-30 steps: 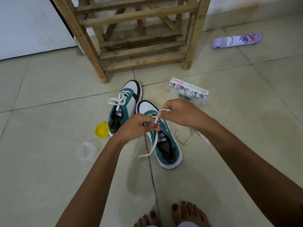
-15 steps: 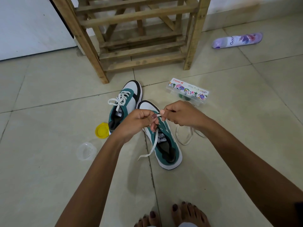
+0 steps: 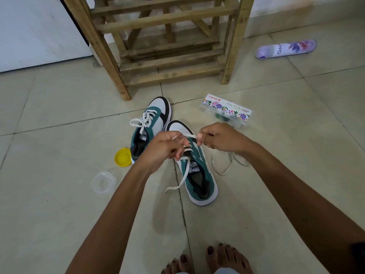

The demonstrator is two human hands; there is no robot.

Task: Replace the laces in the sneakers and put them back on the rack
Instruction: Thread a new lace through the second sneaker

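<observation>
Two green, white and black sneakers stand on the tiled floor. The far sneaker (image 3: pixel 156 119) has its white lace tied in a bow. The near sneaker (image 3: pixel 199 175) is partly laced. My left hand (image 3: pixel 164 149) and my right hand (image 3: pixel 219 138) hover over its front, both pinching a white lace (image 3: pixel 182 177) stretched between them; its loose end trails left of the shoe. More white lace (image 3: pixel 223 165) lies looped on the floor right of the shoe. The wooden rack (image 3: pixel 166 48) stands behind the sneakers.
A yellow lid (image 3: pixel 122 157) and a clear plastic cup (image 3: pixel 103 181) lie left of the shoes. A clear box with a floral label (image 3: pixel 226 110) sits behind my right hand. A purple spray can (image 3: pixel 286 48) lies far right. My bare feet (image 3: pixel 207 260) show at the bottom edge.
My hands have drawn slightly apart, and the lace now spans the gap between them. The sneakers have not moved.
</observation>
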